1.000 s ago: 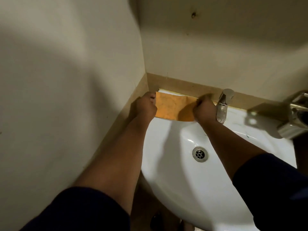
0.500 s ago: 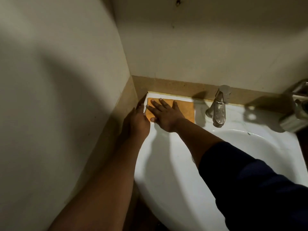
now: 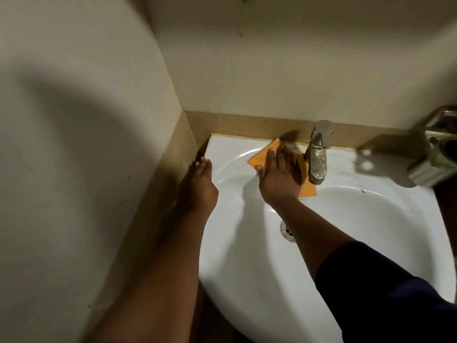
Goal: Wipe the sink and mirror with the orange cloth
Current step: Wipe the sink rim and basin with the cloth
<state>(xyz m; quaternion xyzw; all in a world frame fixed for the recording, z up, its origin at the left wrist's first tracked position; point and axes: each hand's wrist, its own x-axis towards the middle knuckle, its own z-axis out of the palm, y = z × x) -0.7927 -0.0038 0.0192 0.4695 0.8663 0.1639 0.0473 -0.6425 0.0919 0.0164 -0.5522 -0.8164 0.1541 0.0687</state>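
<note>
Head view: orange cloth [image 3: 262, 158] lies flat on the back ledge of the sink [image 3: 237, 256], at about 12 o'clock from the drain [image 3: 288, 231] and just left of the tap [image 3: 317, 154]; right hand [image 3: 279, 178] is pressed palm-down on it, probably so the whole palm drives the cloth across the ledge. Right fingers [image 3: 270, 158] extended and slightly spread, pinning rather than gripping the cloth. Left hand [image 3: 200, 184], at 9 o'clock from the cloth, rests on the sink's left rim, fingers loosely extended and empty, likely as a brace; no mirror visible.
</note>
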